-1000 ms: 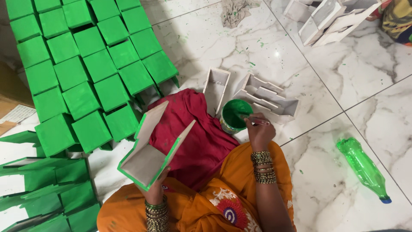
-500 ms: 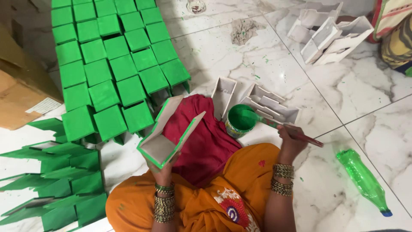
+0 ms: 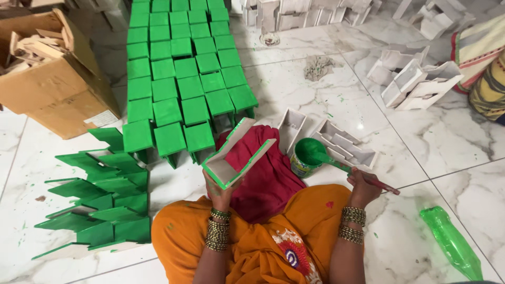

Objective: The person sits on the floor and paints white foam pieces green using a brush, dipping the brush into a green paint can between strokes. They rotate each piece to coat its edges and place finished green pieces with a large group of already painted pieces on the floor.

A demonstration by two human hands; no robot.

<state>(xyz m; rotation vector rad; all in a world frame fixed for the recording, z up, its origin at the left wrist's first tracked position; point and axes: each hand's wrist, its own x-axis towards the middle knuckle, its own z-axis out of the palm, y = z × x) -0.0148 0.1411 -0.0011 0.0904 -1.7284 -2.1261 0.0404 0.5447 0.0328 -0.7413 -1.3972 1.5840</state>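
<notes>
A person seated on a white marble floor (image 3: pixel 447 158) is seen from above, in orange clothing with a red cloth (image 3: pixel 265 173) over the lap. A small wooden shelf piece (image 3: pixel 236 155), unpainted white inside and edged in green, is held up over the lap, gripped from beneath by the left hand (image 3: pixel 218 186). A paintbrush (image 3: pixel 363 176) is clasped in the right hand (image 3: pixel 363 186), its tip dipped into a tin of green paint (image 3: pixel 307 155) standing on the floor just beside the knee. The step in hand appears to be the loading of the brush with paint. The next move would seem to call for the brush to be carried across to the held piece and its bare faces coated, with drips kept off the cloth. Rows of green painted pieces (image 3: pixel 179 79) are set out ahead and to the left; unpainted ones (image 3: pixel 336 142) lie just behind the tin. A cardboard box (image 3: pixel 52 84) stands far left, and a green bottle (image 3: pixel 452 242) lies at the right.
</notes>
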